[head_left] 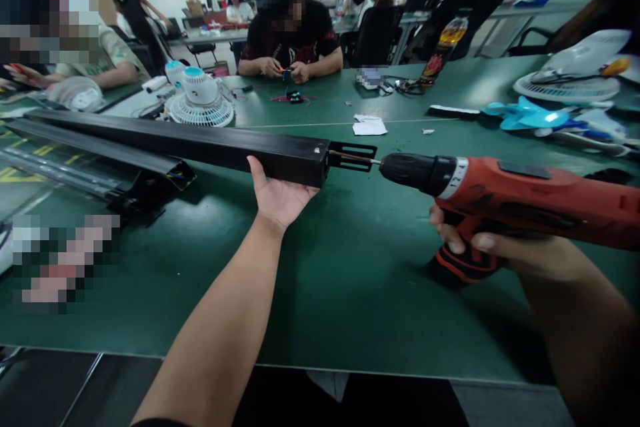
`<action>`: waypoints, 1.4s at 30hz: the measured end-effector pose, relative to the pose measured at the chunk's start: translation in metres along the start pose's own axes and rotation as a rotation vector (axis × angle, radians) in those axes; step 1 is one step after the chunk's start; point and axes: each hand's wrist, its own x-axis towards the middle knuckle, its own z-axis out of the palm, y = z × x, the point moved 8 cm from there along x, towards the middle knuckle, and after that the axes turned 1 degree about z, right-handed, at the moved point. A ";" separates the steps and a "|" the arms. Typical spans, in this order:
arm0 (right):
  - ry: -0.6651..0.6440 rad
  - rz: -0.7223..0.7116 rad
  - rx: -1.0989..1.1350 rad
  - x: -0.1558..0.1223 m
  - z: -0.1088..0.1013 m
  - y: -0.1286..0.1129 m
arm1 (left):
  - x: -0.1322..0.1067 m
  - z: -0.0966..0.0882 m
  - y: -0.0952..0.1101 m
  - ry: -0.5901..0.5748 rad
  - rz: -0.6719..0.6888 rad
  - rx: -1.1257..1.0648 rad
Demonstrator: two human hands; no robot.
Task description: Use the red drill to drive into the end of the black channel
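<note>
My left hand (283,197) supports the near end of a long black rectangular tube (215,141) from below, thumb up along its side; its other fingers are hidden under the tube. A slotted black bracket (356,155) sticks out of the tube's end. My right hand (505,250) is wrapped round the grip of a red cordless drill (540,197), which points left. The drill's bit (373,161) runs alongside the bracket toward the tube's end face; whether its tip touches a screw I cannot tell.
A second black tube (110,150) and metal rails (60,170) lie at the left. White fan parts (200,103) stand behind the tube. Blue fan blades (530,115) and a white fan cage (565,88) lie at the right. Paper scraps (370,125) are mid-table. A co-worker (293,30) sits opposite.
</note>
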 end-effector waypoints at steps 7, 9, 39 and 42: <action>-0.004 -0.004 0.033 0.000 0.000 0.004 | 0.003 -0.002 -0.002 -0.047 0.002 -0.044; -0.007 -0.002 0.041 0.001 0.000 0.003 | 0.003 -0.001 -0.002 -0.031 0.002 -0.034; -0.013 -0.009 0.041 0.002 0.002 0.000 | 0.006 -0.011 0.001 0.084 0.069 -0.037; -0.012 -0.009 0.042 0.002 0.002 0.001 | 0.008 -0.014 0.002 0.074 0.068 -0.040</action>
